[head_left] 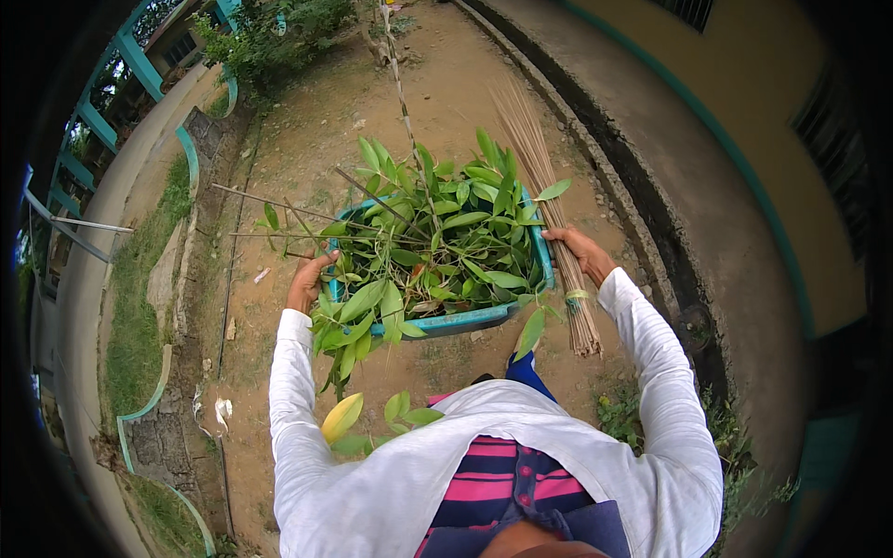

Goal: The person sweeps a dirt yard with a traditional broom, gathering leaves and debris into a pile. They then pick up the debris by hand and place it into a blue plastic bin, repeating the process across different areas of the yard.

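In front of me is a teal plastic bin (465, 322), heaped with green leafy cuttings (446, 223) and some brown bits. Several thin bare stems (279, 202) stick out over its left side. My left hand (312, 282) is closed on the left rim, partly covered by leaves. At the right rim, my right hand (581, 254) grips the bin's edge along with a stick broom (526, 139). The broom lies along the bin's right side, its bristles spreading away from me and its bound end (580, 316) toward me.
Bare brown soil (446, 74) surrounds the bin. A concrete drainage channel (651, 205) runs along the right beside a yellow wall (744, 74). A low broken border (177, 307) and grass stand left. A striped pole (400, 84) rises beyond the bin, with a bush (270, 42) far left.
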Available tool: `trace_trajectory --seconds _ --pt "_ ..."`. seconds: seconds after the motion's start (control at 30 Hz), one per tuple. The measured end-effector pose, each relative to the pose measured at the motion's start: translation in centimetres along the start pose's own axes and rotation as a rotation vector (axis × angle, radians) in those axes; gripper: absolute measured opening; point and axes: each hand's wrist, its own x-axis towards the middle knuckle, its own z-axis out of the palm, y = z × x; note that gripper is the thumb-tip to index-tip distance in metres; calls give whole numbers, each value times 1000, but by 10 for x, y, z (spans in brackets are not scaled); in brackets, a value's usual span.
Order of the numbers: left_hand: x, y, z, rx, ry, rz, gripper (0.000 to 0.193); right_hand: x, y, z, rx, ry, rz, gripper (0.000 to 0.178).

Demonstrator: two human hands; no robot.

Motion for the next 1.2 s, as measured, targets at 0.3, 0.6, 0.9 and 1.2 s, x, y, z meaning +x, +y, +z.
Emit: trace_trajectory --seconds 0.3,0.6,0.9,1.2 --pt "160 20 98 -152 120 16 73 170 -141 -89 -33 -82 31 29" --pt "351 81 202 -95 141 -38 78 357 -237 -169 -7 -87 12 28" --pt "565 141 354 -7 65 -10 58 528 -334 -291 82 -73 83 24" --pt "773 172 420 -3 125 -9 102 728 -455 -364 68 -59 46 25"
